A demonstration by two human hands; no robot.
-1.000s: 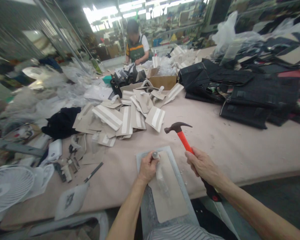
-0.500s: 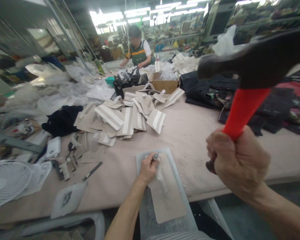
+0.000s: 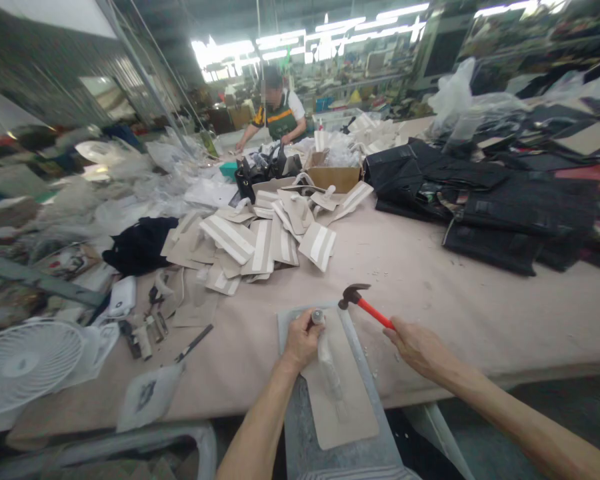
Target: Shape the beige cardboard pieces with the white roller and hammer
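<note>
My left hand grips a short metal punch upright at the top end of a beige panel. A strap wrapped in clear plastic runs down the panel's middle. Beneath the panel lies a grey slab. My right hand is closed on the red handle of a claw hammer. The hammer's dark head is beside the punch, on its right, near the slab's upper right corner. Whether the head touches the slab I cannot tell.
Beige panels with white strips are piled beyond the slab. Black pieces lie on the right of the table. A white fan, a black cloth and small tools are at left. A person in an apron works across the table.
The hammer in my right hand has swung down from close to the camera to beside the punch. My left hand still holds the punch. The view has shifted slightly.
</note>
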